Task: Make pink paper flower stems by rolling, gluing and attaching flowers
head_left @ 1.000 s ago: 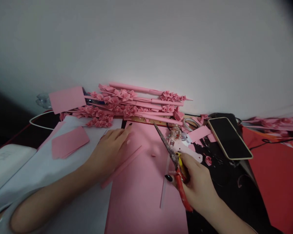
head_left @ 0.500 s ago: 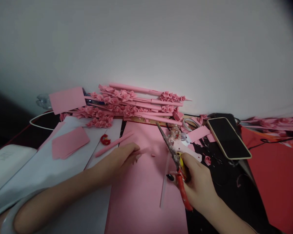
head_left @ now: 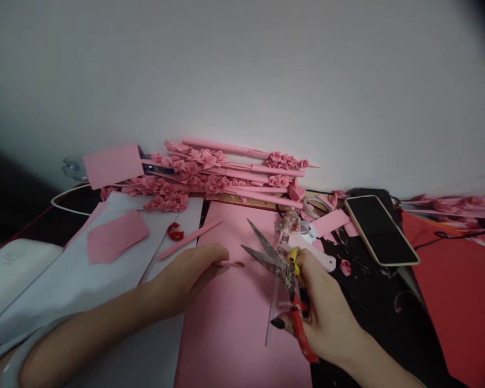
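Note:
My right hand (head_left: 321,307) is wrapped round the red and yellow handles of a pair of scissors (head_left: 272,258), whose blades are spread and point to the upper left. My left hand (head_left: 194,275) pinches a small rolled pink paper tube (head_left: 235,264), its end turned towards the blades but apart from them. Both hands are over a large pink paper sheet (head_left: 242,334). A thin pale strip (head_left: 271,312) lies on that sheet below the scissors. Left of the sheet rests a longer pink paper roll (head_left: 189,240).
Pink paper flower stems (head_left: 214,172) are piled along the wall. A glue gun (head_left: 315,253), a tape roll (head_left: 317,206) and a phone (head_left: 382,230) lie at right, beside red paper (head_left: 452,302). Small pink cards (head_left: 117,237) and a white box (head_left: 20,275) are at left.
The scissors' blades have parted and swung left, with the handles spread. My left hand has turned slightly, so the pink tube's end now faces the blades.

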Action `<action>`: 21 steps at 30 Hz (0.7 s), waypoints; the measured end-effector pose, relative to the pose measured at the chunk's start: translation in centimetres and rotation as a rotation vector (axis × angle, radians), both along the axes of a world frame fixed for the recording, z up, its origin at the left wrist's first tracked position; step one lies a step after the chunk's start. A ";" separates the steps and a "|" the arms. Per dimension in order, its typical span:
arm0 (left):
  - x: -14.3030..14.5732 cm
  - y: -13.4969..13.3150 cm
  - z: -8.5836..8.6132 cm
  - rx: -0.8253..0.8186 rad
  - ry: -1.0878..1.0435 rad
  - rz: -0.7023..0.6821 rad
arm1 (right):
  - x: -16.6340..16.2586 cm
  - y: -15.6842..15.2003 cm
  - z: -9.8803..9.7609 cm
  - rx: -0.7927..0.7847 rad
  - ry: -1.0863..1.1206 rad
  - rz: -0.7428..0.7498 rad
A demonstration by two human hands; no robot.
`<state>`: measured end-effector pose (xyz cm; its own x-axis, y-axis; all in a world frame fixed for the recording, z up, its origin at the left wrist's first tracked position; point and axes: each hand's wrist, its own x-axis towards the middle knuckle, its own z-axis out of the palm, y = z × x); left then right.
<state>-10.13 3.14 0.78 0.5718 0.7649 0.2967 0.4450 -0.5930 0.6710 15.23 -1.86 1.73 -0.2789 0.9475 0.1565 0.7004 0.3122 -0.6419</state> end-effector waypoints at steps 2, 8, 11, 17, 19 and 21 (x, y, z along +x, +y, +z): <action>0.1 -0.1 0.3 -0.059 -0.070 0.049 | 0.1 0.0 -0.2 -0.001 0.014 -0.017; -0.1 0.3 1.2 -0.152 -0.307 0.249 | 0.6 0.0 -0.7 0.009 0.031 -0.064; -0.2 0.8 1.3 -0.349 -0.496 0.350 | 0.4 0.1 -0.7 0.029 0.026 -0.067; -0.2 1.3 1.1 -0.613 -0.778 0.316 | 0.0 0.3 -0.2 0.087 0.086 -0.080; -0.4 1.3 1.0 -0.644 -0.734 0.275 | 0.0 0.2 -0.2 0.122 0.116 -0.106; -0.5 1.2 0.8 -0.661 -0.671 0.226 | 0.0 0.1 -0.4 0.150 0.128 -0.140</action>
<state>-10.63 4.34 1.58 0.2589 0.9657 -0.0214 -0.0954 0.0476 0.9943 15.22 -1.81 1.35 -0.1153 0.9391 0.3239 0.6596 0.3162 -0.6819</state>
